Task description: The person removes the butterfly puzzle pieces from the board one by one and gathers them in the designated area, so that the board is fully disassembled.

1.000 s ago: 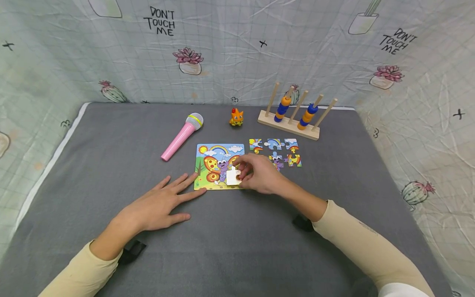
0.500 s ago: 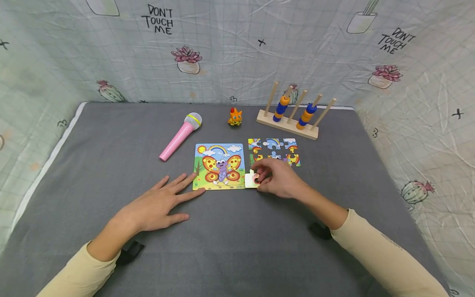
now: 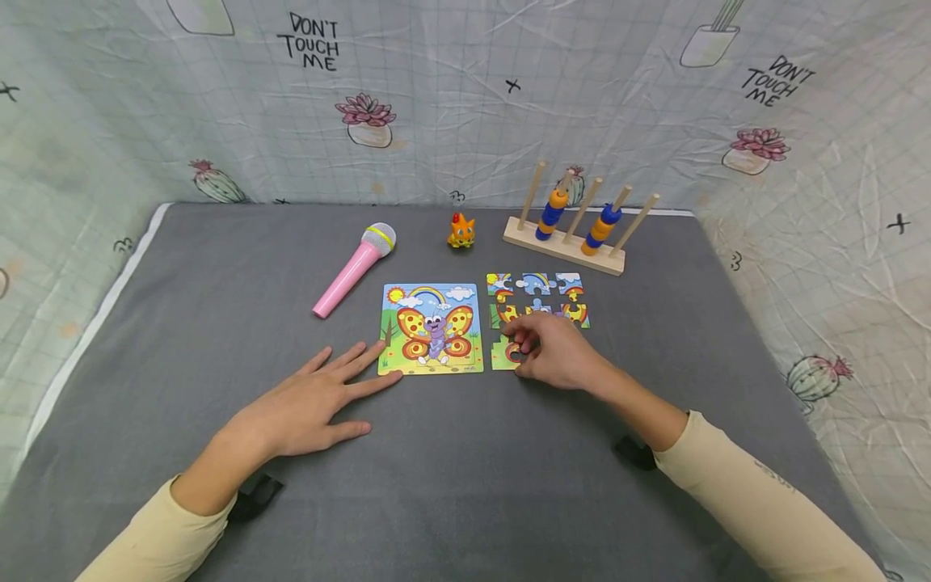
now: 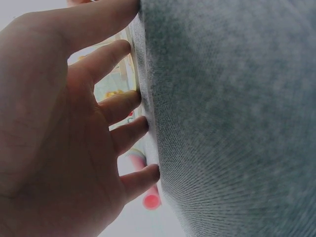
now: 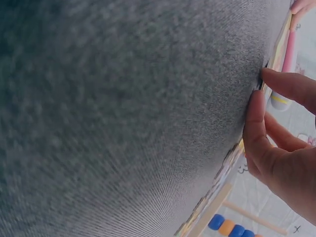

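Note:
A butterfly puzzle board (image 3: 435,330) lies flat on the table. My left hand (image 3: 301,404) rests palm down with fingers spread, its fingertips touching the board's left and lower left edge. Just right of the board, my right hand (image 3: 553,349) pinches a green jigsaw piece (image 3: 502,358) with a red-orange swirl, down at the tabletop. Above that hand, several jigsaw pieces (image 3: 537,283) lie picture side up in two rows. Part of the second row is hidden behind the right hand. In the right wrist view the thumb and index fingertips (image 5: 255,96) are low at the cloth.
A pink toy microphone (image 3: 352,271) lies behind the left hand. Beyond the board stands a small orange toy figure (image 3: 461,231). A wooden peg stand (image 3: 563,246) with blue and orange beads is at the back right. Printed fabric (image 3: 436,97) hangs around the grey table (image 3: 436,501).
My right hand has carried the jigsaw piece rightward off the board to below the rows. The piece has turned from its white back to its picture side. My left hand has stayed still.

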Demonstrator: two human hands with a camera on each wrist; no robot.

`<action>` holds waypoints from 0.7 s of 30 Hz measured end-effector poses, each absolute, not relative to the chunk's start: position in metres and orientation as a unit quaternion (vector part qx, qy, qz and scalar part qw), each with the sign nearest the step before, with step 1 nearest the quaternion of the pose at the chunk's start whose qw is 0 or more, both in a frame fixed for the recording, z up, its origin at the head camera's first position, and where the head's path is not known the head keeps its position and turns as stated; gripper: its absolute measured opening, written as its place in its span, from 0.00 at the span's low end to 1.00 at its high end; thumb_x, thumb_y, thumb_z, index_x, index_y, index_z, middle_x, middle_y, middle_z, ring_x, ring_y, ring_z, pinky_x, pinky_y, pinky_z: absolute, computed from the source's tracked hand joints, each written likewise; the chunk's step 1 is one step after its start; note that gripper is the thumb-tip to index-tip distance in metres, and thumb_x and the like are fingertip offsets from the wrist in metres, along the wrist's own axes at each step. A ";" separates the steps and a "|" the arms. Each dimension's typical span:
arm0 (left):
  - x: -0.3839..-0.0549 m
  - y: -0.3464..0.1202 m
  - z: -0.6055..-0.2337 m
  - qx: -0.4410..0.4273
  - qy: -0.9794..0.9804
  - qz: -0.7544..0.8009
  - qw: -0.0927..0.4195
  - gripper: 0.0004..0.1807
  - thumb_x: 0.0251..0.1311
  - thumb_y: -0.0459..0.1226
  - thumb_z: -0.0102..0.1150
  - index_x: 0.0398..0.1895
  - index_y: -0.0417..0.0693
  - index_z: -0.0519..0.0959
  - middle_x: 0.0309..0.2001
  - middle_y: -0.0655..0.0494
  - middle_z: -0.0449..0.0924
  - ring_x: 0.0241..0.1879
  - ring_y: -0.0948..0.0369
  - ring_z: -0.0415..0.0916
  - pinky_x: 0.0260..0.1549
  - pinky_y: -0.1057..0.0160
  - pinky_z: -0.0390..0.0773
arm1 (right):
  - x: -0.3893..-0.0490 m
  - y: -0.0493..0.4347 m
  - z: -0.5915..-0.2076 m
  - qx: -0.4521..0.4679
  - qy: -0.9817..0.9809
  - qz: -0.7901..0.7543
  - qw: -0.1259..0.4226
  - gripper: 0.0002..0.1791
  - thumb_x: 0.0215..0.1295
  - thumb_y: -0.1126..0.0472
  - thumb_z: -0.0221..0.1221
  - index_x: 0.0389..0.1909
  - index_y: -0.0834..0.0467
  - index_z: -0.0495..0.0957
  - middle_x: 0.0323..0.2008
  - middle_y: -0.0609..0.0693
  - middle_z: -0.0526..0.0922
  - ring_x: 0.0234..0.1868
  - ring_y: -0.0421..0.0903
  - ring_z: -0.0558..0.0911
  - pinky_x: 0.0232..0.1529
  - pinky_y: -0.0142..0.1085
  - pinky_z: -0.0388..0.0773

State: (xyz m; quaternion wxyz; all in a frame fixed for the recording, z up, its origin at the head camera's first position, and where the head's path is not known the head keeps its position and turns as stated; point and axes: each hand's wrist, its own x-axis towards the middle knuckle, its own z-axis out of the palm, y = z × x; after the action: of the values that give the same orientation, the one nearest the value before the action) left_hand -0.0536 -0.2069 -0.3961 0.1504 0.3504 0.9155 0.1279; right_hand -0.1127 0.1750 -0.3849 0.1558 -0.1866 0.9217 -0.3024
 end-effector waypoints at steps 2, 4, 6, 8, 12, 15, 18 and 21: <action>-0.054 -0.207 -0.397 0.352 0.915 0.128 0.149 0.42 0.67 0.54 0.66 0.82 0.72 0.59 0.85 0.51 0.47 0.83 0.44 0.48 0.74 0.29 0.54 | -0.113 0.175 -0.386 -0.188 0.923 -0.297 0.156 0.28 0.50 0.68 0.77 0.55 0.59 0.84 0.38 0.50 0.82 0.38 0.45 0.79 0.38 0.35 0.79; -0.053 -0.207 -0.396 0.351 0.915 0.129 0.149 0.41 0.67 0.54 0.66 0.82 0.72 0.60 0.85 0.51 0.47 0.83 0.44 0.49 0.74 0.28 0.54 | -0.114 0.176 -0.386 -0.189 0.924 -0.294 0.157 0.28 0.50 0.68 0.77 0.55 0.59 0.84 0.38 0.50 0.82 0.38 0.45 0.79 0.38 0.35 0.79; -0.053 -0.206 -0.397 0.351 0.915 0.129 0.149 0.41 0.67 0.54 0.66 0.82 0.72 0.60 0.85 0.51 0.47 0.83 0.44 0.49 0.75 0.29 0.54 | -0.114 0.176 -0.386 -0.189 0.924 -0.292 0.160 0.28 0.50 0.68 0.77 0.56 0.59 0.84 0.39 0.50 0.82 0.39 0.45 0.79 0.38 0.35 0.79; -0.053 -0.206 -0.397 0.352 0.915 0.129 0.148 0.41 0.67 0.54 0.66 0.82 0.72 0.60 0.85 0.51 0.47 0.83 0.44 0.49 0.75 0.29 0.54 | -0.114 0.176 -0.386 -0.190 0.924 -0.291 0.162 0.28 0.51 0.68 0.77 0.56 0.59 0.83 0.39 0.50 0.81 0.39 0.45 0.79 0.39 0.35 0.80; -0.054 -0.206 -0.397 0.352 0.915 0.128 0.147 0.42 0.67 0.54 0.66 0.82 0.72 0.59 0.85 0.51 0.47 0.83 0.44 0.49 0.75 0.29 0.54 | -0.114 0.176 -0.387 -0.192 0.923 -0.290 0.165 0.29 0.52 0.68 0.77 0.57 0.59 0.83 0.41 0.51 0.81 0.39 0.45 0.79 0.39 0.35 0.81; -0.054 -0.206 -0.398 0.352 0.916 0.126 0.147 0.42 0.67 0.54 0.66 0.82 0.72 0.59 0.85 0.52 0.46 0.83 0.44 0.49 0.75 0.29 0.54 | -0.115 0.177 -0.388 -0.193 0.922 -0.290 0.167 0.29 0.52 0.68 0.76 0.58 0.59 0.82 0.42 0.52 0.81 0.39 0.45 0.79 0.39 0.35 0.81; -0.054 -0.207 -0.398 0.352 0.916 0.126 0.147 0.42 0.67 0.54 0.66 0.82 0.72 0.59 0.85 0.51 0.46 0.83 0.44 0.49 0.74 0.28 0.54 | -0.114 0.177 -0.388 -0.195 0.922 -0.291 0.165 0.30 0.52 0.68 0.76 0.59 0.59 0.82 0.42 0.53 0.80 0.39 0.45 0.79 0.39 0.35 0.81; -0.054 -0.207 -0.398 0.352 0.916 0.128 0.146 0.42 0.67 0.54 0.66 0.82 0.72 0.60 0.85 0.51 0.47 0.83 0.44 0.49 0.74 0.29 0.54 | -0.113 0.177 -0.388 -0.199 0.923 -0.291 0.156 0.30 0.51 0.68 0.77 0.59 0.60 0.83 0.42 0.53 0.80 0.39 0.46 0.79 0.39 0.35 0.81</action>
State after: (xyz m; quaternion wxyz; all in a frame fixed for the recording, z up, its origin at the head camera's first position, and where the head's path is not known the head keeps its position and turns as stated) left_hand -0.0537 -0.2067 -0.3978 0.1458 0.3518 0.9157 0.1280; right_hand -0.1130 0.1773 -0.3876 0.1561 -0.1985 0.9228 -0.2909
